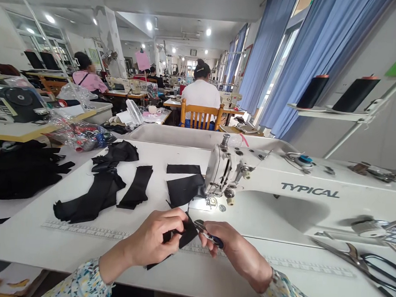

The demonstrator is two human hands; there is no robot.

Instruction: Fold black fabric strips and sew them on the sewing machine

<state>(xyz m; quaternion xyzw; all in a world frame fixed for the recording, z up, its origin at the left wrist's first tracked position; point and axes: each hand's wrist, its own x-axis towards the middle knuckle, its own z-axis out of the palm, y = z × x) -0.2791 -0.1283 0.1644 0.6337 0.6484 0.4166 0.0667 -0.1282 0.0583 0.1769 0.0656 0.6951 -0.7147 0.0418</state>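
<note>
Pinched in my left hand is a piece of black fabric, whose lower end hangs down over the table's front part. My right hand is closed around a pair of small thread snips, with the blades at the fabric's right edge. Whether the blades are cutting cannot be made out. Just beyond my hands stands the white sewing machine, its needle area lit. More black fabric lies flat by the presser foot, under a narrow black strip.
Cut black pieces lie to the left, near a printed ruler along the table. Large scissors rest at the right. Two black thread cones stand above the machine. A person sits ahead on a wooden chair.
</note>
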